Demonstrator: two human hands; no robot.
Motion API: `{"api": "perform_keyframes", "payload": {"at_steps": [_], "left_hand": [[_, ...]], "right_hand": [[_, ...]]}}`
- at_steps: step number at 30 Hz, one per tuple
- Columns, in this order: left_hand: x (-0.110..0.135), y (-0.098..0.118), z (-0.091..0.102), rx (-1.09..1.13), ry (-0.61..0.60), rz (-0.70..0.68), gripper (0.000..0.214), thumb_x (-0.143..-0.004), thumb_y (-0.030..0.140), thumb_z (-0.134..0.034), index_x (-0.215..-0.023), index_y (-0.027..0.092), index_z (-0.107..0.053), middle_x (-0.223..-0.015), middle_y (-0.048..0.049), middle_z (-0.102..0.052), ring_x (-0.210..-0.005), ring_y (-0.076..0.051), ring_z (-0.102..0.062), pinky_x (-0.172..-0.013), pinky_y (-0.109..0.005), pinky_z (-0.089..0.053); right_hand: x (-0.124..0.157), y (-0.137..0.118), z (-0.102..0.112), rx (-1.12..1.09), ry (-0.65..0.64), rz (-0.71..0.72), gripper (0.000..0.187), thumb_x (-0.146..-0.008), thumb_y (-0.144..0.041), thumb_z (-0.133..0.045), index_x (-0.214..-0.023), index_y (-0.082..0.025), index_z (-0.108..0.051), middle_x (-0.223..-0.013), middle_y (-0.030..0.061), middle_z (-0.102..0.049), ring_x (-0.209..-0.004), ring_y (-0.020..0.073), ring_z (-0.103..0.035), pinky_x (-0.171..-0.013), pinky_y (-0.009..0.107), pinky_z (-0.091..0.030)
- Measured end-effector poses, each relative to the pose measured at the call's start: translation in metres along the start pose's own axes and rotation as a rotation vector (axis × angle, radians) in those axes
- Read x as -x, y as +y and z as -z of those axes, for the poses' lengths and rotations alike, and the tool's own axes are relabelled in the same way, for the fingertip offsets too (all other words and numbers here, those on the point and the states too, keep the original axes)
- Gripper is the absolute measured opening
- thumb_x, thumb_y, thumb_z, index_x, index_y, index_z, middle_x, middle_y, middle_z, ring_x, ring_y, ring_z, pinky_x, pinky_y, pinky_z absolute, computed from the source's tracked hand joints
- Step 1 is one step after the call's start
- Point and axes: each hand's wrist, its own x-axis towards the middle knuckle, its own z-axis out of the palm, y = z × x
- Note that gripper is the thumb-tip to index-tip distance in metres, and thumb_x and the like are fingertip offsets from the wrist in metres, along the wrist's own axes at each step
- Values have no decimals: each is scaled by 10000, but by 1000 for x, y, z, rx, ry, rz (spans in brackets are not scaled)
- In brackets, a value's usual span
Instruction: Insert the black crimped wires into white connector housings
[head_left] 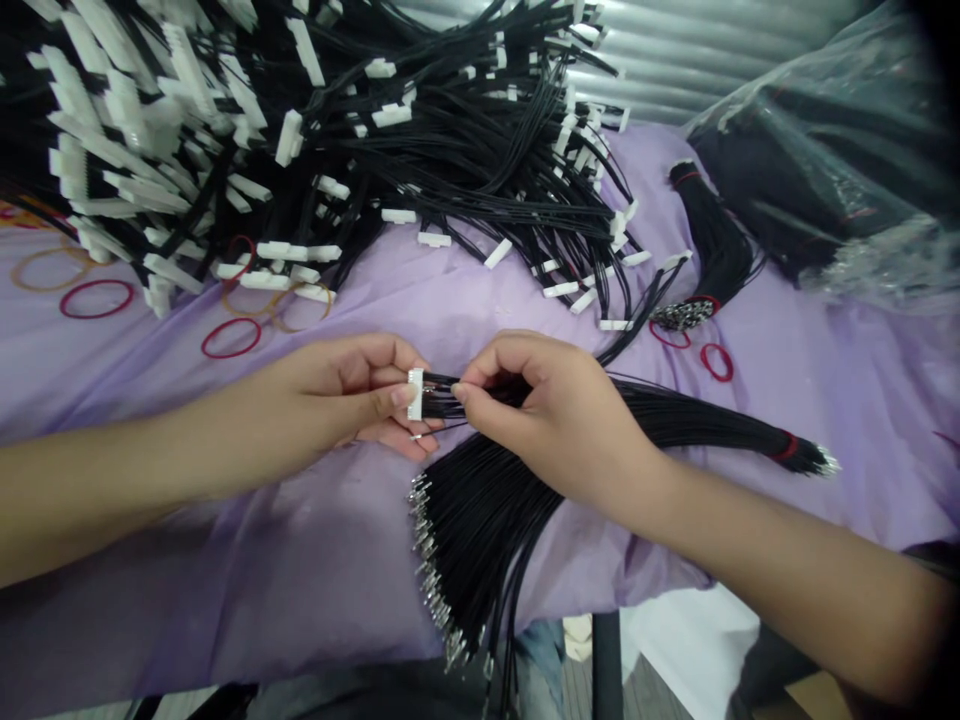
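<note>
My left hand (375, 395) pinches a white connector housing (415, 394) between thumb and fingers, its wire side turned to the right. Several black wires run out of the housing toward my right hand (540, 400), which is closed on a black wire (444, 388) just right of it. One loose wire with a bare metal tip (417, 436) lies across my left fingers. Beneath my right hand a bundle of black wires (487, 530) fans out, metal terminals (431, 570) at its near left end. A red band (786, 446) ties its right end.
A large heap of black wire harnesses (465, 160) with white connectors fills the back. Red rubber bands (231, 338) lie on the purple cloth (300, 560). A tied wire bundle (709, 235) and a clear plastic bag (840, 160) with dark contents sit at the right.
</note>
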Motion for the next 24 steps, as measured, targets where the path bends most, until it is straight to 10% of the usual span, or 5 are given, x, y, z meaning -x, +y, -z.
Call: {"api": "perform_keyframes", "payload": {"at_steps": [24], "left_hand": [[-5, -18, 10, 112, -128, -52, 253, -810, 373, -682, -844, 152, -564, -796, 16, -629, -753, -111, -616, -719, -229, -540]], "right_hand": [[0, 4, -5, -43, 7, 118, 106, -788, -95, -595, -692, -140, -587, -678, -9, -580, -647, 93, -515, -624, 212, -387]]}}
